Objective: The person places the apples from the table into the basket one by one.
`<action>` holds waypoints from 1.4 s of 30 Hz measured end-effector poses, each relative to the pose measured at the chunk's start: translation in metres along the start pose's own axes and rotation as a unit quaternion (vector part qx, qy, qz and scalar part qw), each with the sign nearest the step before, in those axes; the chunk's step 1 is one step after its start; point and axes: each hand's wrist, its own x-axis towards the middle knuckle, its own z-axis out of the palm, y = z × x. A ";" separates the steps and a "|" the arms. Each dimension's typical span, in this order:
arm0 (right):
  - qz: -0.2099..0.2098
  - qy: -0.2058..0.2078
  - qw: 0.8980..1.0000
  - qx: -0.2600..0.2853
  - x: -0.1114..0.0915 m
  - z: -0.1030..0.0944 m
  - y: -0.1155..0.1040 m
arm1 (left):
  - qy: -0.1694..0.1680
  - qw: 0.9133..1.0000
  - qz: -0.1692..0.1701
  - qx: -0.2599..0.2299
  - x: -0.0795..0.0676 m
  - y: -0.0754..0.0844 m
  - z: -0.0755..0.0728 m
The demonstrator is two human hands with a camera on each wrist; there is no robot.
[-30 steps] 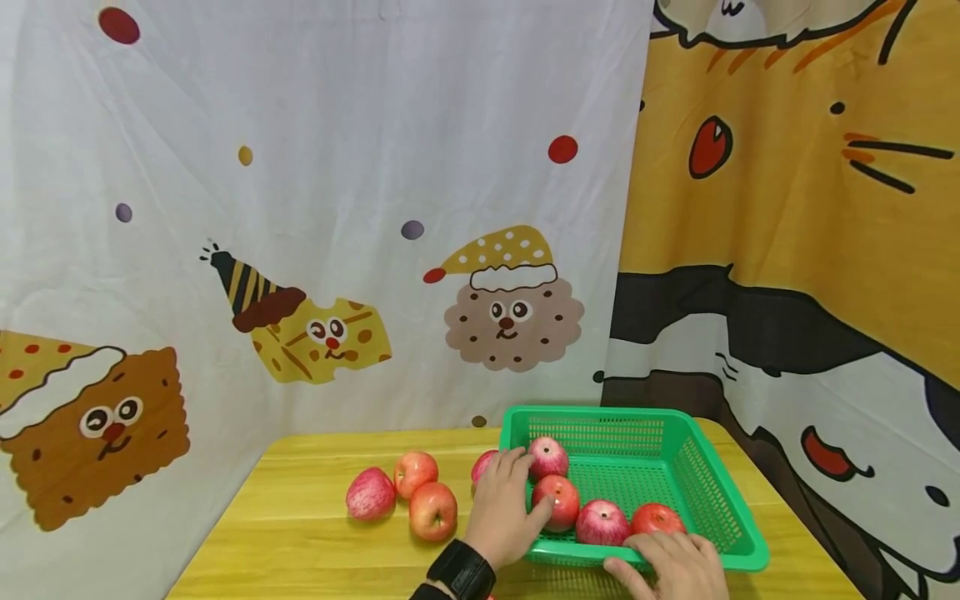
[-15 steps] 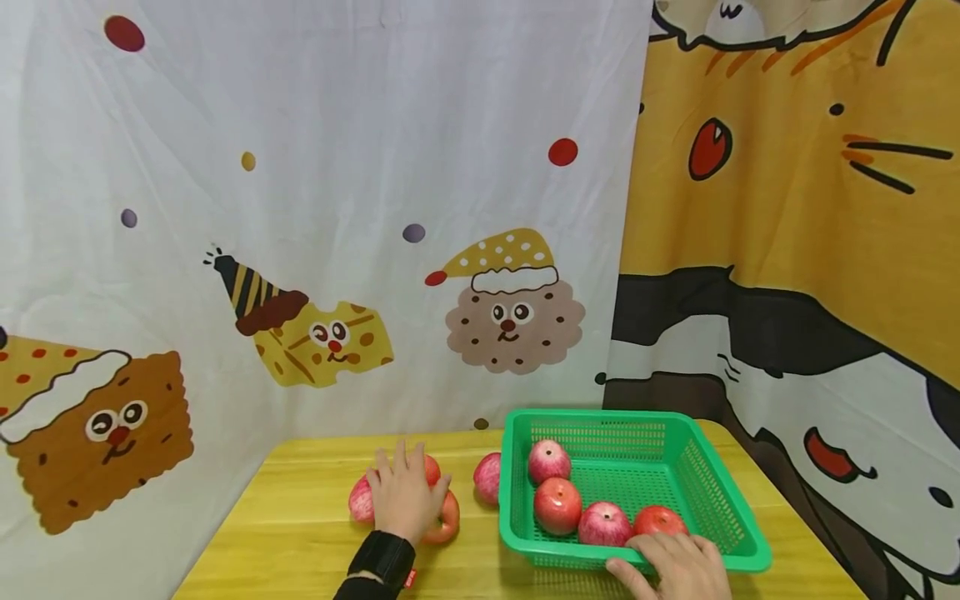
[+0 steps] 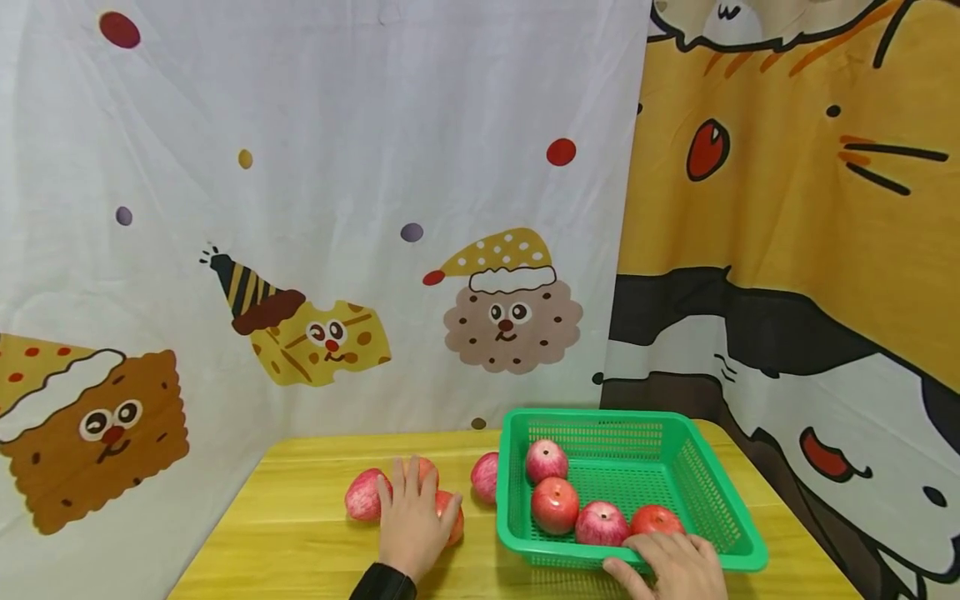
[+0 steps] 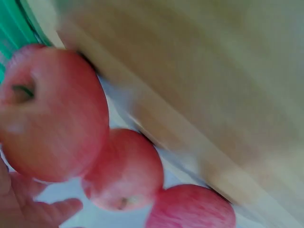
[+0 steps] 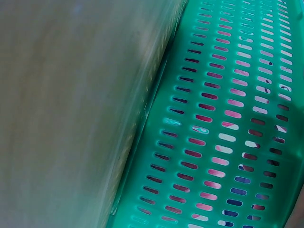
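In the head view my left hand point(image 3: 415, 521) lies over a group of apples left of centre, fingers spread, nearest to the front apple point(image 3: 452, 518), which it partly hides. A second apple point(image 3: 424, 471) shows behind the fingers, and a streaked pink apple point(image 3: 365, 495) lies to their left. In the left wrist view my fingers point(image 4: 54, 211) are beside a large red apple point(image 4: 57, 114). My right hand point(image 3: 675, 567) holds the front rim of a green plastic basket point(image 3: 731, 492), fingers over the edge and thumb outside. Several apples point(image 3: 555, 505) sit in the basket's left and front parts.
Another pink apple point(image 3: 484, 477) lies on the wooden table point(image 3: 285, 517) against the basket's left outer side. A cartoon-printed cloth point(image 3: 337, 167) hangs behind the table. In the right wrist view, the slotted basket wall point(image 5: 213, 118) fills the right half.
My left hand has moved left from beside the basket to the loose apples, its fingers settling around the front one. My right hand has stayed on the basket rim.
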 end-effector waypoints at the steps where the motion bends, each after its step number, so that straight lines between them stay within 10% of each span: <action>1: 0.000 -0.001 1.000 0.001 0.000 0.000 0.000 | -0.004 1.000 0.019 0.004 -0.004 0.002 0.001; 10: 0.002 -0.003 1.000 0.000 0.001 -0.003 -0.002 | -0.058 0.986 0.148 0.045 -0.030 0.020 -0.008; 20: 0.000 -0.006 1.000 0.002 0.001 -0.003 -0.002 | -0.149 0.983 0.096 -0.044 -0.027 0.029 -0.028; 24: -0.006 0.006 1.000 0.003 0.000 -0.001 -0.001 | -0.124 0.986 0.081 -0.080 -0.025 0.030 -0.035; 28: -0.013 0.020 1.000 0.002 0.001 -0.001 0.000 | -0.025 0.988 0.076 -0.129 -0.014 0.040 -0.048; 32: -0.002 0.003 1.000 -0.003 0.002 -0.004 0.000 | 0.049 0.974 0.075 -0.209 0.001 0.067 -0.060; 42: -0.008 0.019 1.000 0.003 0.000 0.000 0.000 | 0.005 0.956 0.165 -0.244 0.023 0.124 -0.033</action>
